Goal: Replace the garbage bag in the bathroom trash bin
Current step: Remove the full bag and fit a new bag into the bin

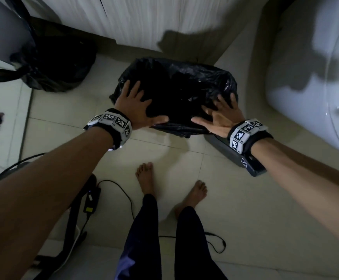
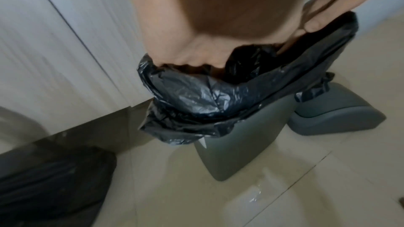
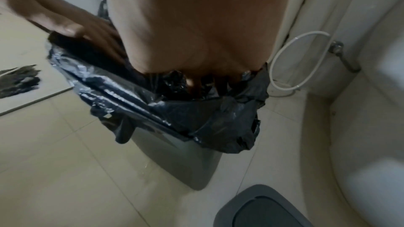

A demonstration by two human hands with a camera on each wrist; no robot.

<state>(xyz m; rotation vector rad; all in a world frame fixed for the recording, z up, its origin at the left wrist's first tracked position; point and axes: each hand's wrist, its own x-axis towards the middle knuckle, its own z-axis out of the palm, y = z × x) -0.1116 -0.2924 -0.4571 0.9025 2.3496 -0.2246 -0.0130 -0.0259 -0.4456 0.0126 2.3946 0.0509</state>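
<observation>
Lining step: both hands, left hand [image 1: 135,106] and right hand [image 1: 218,116], are pressing splayed fingers into the fresh bag [image 2: 196,99] cuffed over the bin [image 2: 238,146] rim on the floor, gripping nothing; next is probably fitting the lid [image 3: 260,208] lying beside it.

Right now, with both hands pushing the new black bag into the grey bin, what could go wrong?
1. The bag is folded only loosely over the bin rim; pressing down with the left hand and right hand might pull an edge inside.
2. Spread fingers pushing into thin plastic could tear it.
3. The lid lies on the floor near the bare feet, beside cables; a step back might trip.
</observation>
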